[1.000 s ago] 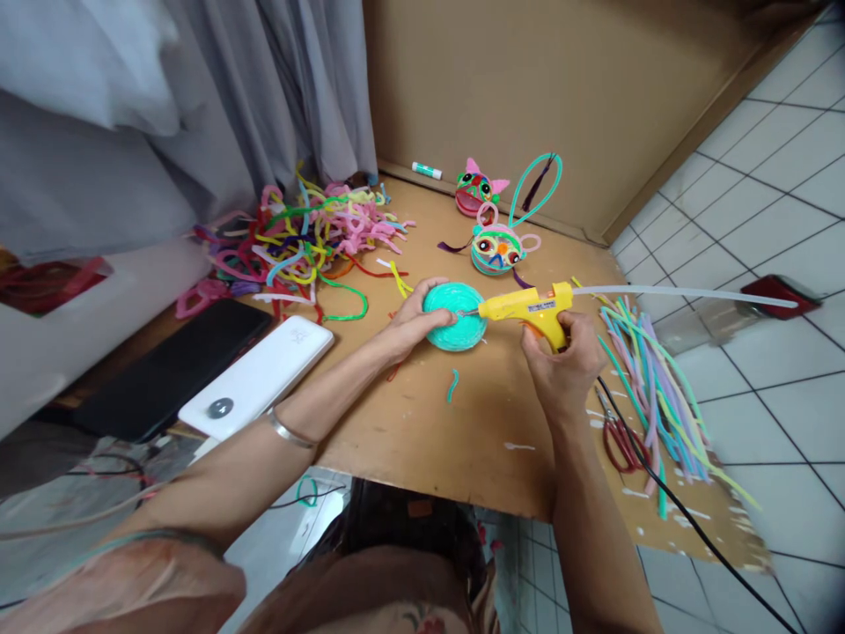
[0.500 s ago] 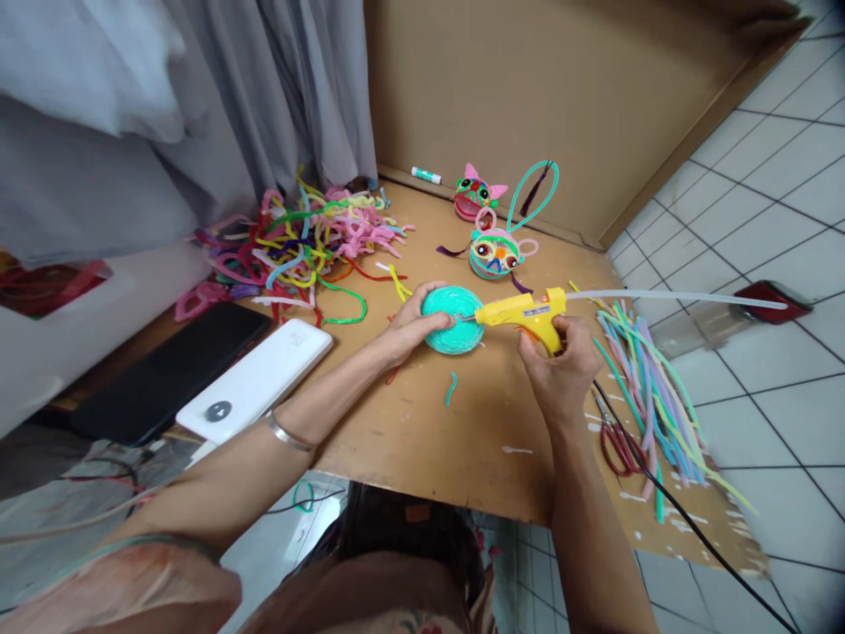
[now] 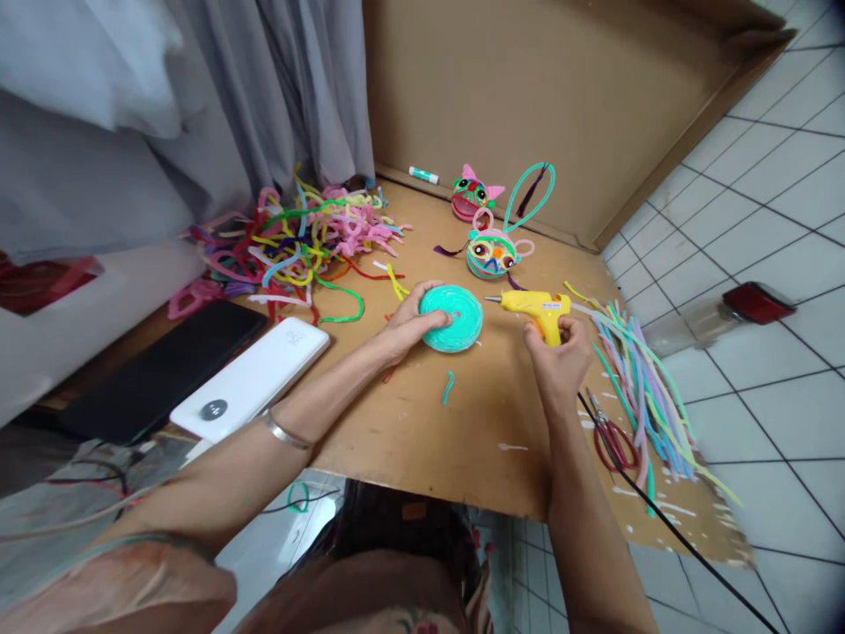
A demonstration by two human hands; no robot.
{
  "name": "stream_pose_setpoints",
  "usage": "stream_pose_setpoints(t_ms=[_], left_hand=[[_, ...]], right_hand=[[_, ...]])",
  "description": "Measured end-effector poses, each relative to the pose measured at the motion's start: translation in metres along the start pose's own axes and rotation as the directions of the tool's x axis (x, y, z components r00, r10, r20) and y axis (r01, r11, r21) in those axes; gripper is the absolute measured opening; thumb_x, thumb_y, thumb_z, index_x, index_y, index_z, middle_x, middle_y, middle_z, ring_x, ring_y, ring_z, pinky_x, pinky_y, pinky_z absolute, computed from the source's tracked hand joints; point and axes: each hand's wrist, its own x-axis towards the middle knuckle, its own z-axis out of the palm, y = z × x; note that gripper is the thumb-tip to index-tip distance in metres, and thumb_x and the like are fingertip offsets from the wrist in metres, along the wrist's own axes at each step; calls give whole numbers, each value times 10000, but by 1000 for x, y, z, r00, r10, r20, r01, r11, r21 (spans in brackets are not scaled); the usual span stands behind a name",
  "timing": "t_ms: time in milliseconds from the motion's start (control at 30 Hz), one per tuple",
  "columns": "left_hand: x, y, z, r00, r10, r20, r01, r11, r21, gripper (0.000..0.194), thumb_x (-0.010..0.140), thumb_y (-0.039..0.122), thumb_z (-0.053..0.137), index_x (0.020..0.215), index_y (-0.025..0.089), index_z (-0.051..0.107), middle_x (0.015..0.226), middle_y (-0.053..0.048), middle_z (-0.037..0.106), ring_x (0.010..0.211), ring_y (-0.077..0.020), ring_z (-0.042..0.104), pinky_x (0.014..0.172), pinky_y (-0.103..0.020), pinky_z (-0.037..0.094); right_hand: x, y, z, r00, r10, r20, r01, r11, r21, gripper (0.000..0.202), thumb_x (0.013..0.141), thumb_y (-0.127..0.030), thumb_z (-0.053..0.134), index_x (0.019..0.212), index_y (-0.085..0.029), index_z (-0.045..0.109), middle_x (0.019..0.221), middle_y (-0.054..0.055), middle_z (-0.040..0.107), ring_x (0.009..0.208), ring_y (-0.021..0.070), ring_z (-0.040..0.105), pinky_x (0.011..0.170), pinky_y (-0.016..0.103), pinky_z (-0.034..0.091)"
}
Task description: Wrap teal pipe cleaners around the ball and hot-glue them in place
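A round turquoise coil of pipe cleaner [image 3: 463, 319] is gripped at its left side by my left hand [image 3: 417, 324], the thumb lying across its face near the centre. In my right hand [image 3: 561, 354] is a yellow hot glue gun [image 3: 532, 304], held by its handle. Its metal nozzle points left and sits just apart from the coil's right edge. A clear glue stick [image 3: 591, 310] sticks out of the gun's back end. A short turquoise scrap [image 3: 448, 387] lies on the table below the coil.
Behind stand two decorated pipe-cleaner faces [image 3: 492, 255] and a glue stick tube [image 3: 423, 174]. Tangled pipe cleaners [image 3: 317, 238] heap at left, near a white power bank [image 3: 251, 379] and black phone [image 3: 165, 370]. Red-handled scissors [image 3: 615, 445], straight pipe cleaners [image 3: 650, 396] and a black cord [image 3: 687, 541] lie right.
My right hand has drawn the glue gun back to the right, so its nozzle has left the coil's centre. The glue stick behind it now slopes downward. My left hand still holds the coil.
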Motion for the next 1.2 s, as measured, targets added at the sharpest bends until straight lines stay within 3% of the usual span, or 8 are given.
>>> stream_pose_setpoints(t_ms=[433,700,767,800,867,933,1100,1200], left_hand=[[4,-5,-3,998,25,-49,-22,999,49,761,540,397,712,1243,212,489,1264,-83,563,1248,-331,501,1101,-491,412],[7,-5,-2,999,27,-32,-27,1000,13,818,500,396,709,1248,169,472,1256,-111,559,1227,-328,507,1071,-474,438],[7,-5,-1,999,33,-37,-32,999,28,804,511,392,700,1250,165,482,1237,-112,566,1213,-330,512,1065,-481,440],[6,-5,-1,999,37,-38,-36,999,32,798,517,388,696,1253,162,486,1232,-113,569,1209,-331,513,1062,-484,441],[6,-5,-1,998,45,-37,-44,999,30,796,524,383,693,1259,155,489,1234,-118,571,1213,-334,512,1059,-486,445],[5,-5,-2,998,51,-34,-50,999,22,799,525,382,695,1262,154,487,1249,-119,570,1225,-335,509,1063,-483,446],[4,-3,-3,998,47,-38,-46,998,42,763,534,401,691,1244,201,492,1257,-85,577,1218,-320,524,1071,-485,440],[3,-1,-2,999,28,-40,-27,999,24,773,511,394,707,1227,190,497,1231,-90,583,1215,-321,528,1061,-472,446]], right_hand=[[2,59,22,985,22,174,51,913,-406,418,711,-465,690,968,-138,651,973,134,598,897,278,557,837,439,477],[-12,31,7,969,-195,154,241,887,-394,341,890,-451,555,949,-135,667,1025,197,640,981,322,556,896,500,426],[-29,13,-1,913,-271,304,352,901,-254,269,936,-315,467,966,-159,683,997,155,656,943,282,576,858,434,444],[-39,3,-5,844,-340,415,423,898,-123,263,939,-242,437,975,-174,689,970,127,664,915,255,586,831,394,452],[-57,-13,-10,606,-484,631,522,841,145,323,949,-152,406,1091,-210,690,1017,91,675,922,213,598,814,342,451],[-70,-23,-10,495,-505,707,587,794,157,318,955,-137,444,1106,-242,703,1040,82,675,920,209,584,789,334,423],[-75,-28,2,419,-455,786,644,759,96,182,955,-189,538,891,-214,707,1037,93,684,955,231,571,778,343,381],[-73,-28,5,440,-491,752,640,759,122,188,964,-179,492,880,-199,660,1026,99,690,962,234,583,785,349,396]])
